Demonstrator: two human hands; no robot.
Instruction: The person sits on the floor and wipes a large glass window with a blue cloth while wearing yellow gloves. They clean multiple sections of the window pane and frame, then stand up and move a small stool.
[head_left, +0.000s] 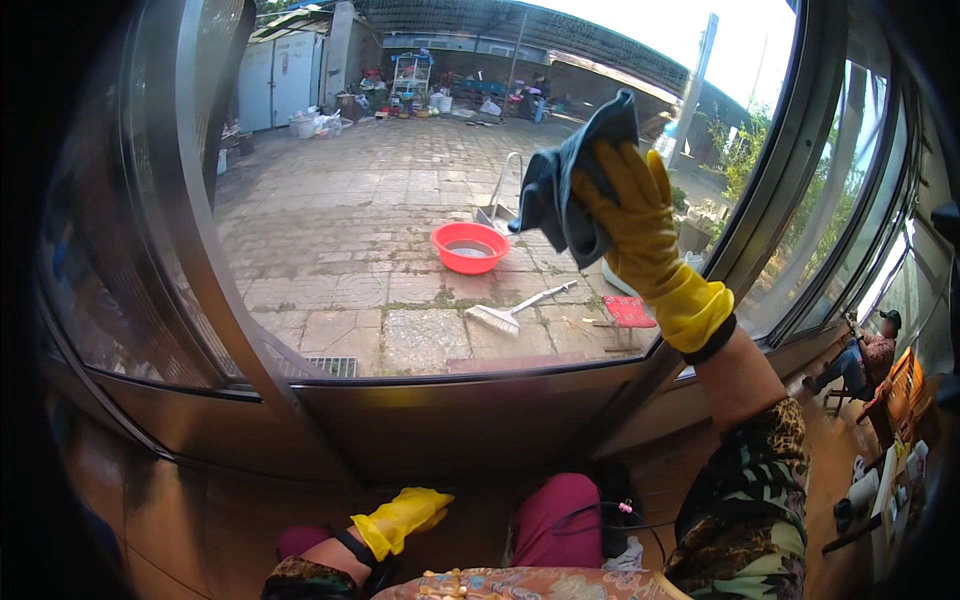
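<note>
My right hand (637, 214), in a yellow rubber glove, is raised and grips a folded blue-grey cloth (559, 191). The cloth is at the upper right of a glass pane (360, 247) in a metal-framed door; whether it presses on the glass is hard to tell. My left hand (405, 517), gloved in yellow as well, hangs low by my left knee, below the door's lower panel (465, 427). Its fingers are bunched and partly hidden, and nothing shows in them.
Beyond the glass, a red basin (470, 251), a broom head (495, 319), a dustpan (495, 216) and a red-topped stool (628, 311) stand or lie on paving. A person (874, 349) sits indoors at right near a wooden chair (904, 394). A dark cable (652, 525) runs beside my right knee.
</note>
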